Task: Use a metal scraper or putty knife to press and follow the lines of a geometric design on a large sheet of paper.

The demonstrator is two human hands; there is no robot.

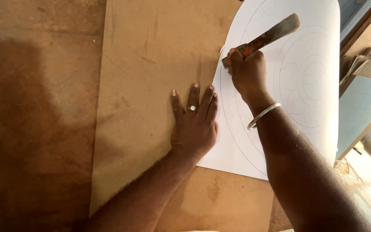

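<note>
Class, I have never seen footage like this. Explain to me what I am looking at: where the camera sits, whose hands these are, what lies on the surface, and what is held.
There is one picture, taken by a camera worn on a person's head, looking down at their own two bare hands. The left hand, wearing a ring, lies flat with fingers spread at the edge of a large white paper sheet drawn with curved and circular lines. The sheet rests on a brown board. The right hand, with a metal bangle at the wrist, grips a worn, long-handled tool over the paper's left edge. Its working end is hidden in the fist, so I cannot tell what kind it is.
</note>
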